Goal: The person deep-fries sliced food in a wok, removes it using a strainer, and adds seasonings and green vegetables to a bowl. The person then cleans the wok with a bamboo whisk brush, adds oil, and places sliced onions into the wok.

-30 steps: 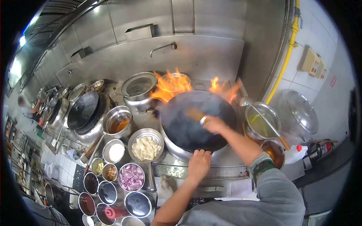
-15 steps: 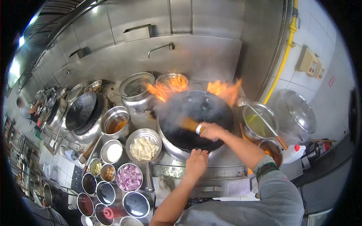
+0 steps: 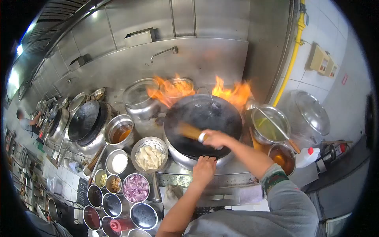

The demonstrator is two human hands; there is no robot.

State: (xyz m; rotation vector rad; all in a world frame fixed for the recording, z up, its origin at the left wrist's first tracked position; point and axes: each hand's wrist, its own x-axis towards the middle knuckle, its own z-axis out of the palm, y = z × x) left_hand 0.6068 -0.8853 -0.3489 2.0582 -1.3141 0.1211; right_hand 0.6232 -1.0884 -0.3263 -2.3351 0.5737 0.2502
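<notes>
A large black wok (image 3: pixel 203 118) sits on the stove, with its surface dark and some wet patches near the far side. My right hand (image 3: pixel 216 140) grips a brown bamboo brush (image 3: pixel 189 131), whose bristles are blurred over the left half of the wok. At the wok's near rim my left hand (image 3: pixel 204 170) is closed, its fingers curled over the edge. Orange flames (image 3: pixel 233 93) rise behind the wok on both sides.
Left of the wok are a perforated ladle (image 3: pixel 150 154) of pale slices, a bowl of purple onion (image 3: pixel 136 187) and several seasoning pots. A pot with a ladle (image 3: pixel 271 124) stands right. Another person (image 3: pixel 27 123) is far left.
The brush in my right hand has swept left and downward across the wok. Smoke over the wok has thinned, and the flames have changed shape. My left hand stays at the rim.
</notes>
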